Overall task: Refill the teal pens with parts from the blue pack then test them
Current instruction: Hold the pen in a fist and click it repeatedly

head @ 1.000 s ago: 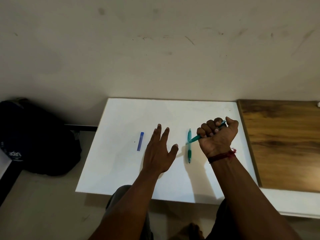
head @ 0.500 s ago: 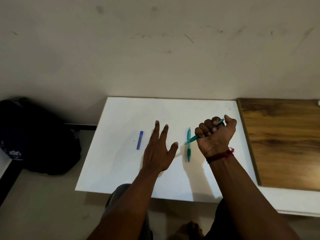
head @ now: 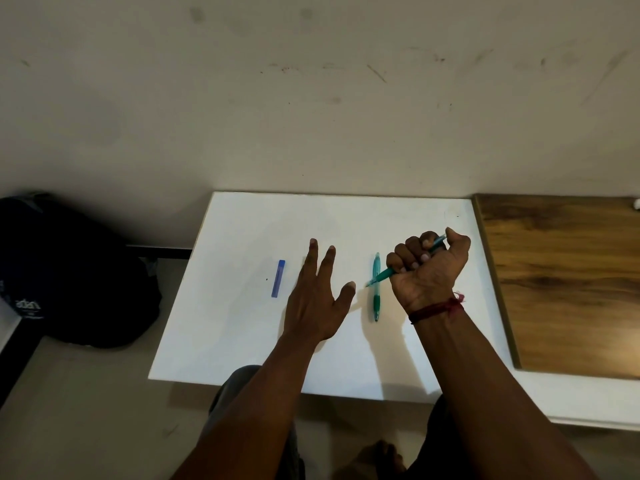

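Progress looks early: the right hand (head: 429, 268) is fisted round one pen (head: 385, 272), thumb at its far end and tip pointing left and down, which reads as a click or a test. Whether it has been refilled cannot be told. The second pen (head: 376, 301) lies on the table (head: 242, 237) under that tip, between the hands. The pack (head: 278, 278) lies just left of the left hand (head: 315, 299), whose fingers are straight and spread, holding nothing. Bare room runs toward the wall; the wooden top (head: 561, 282) bounds the right.
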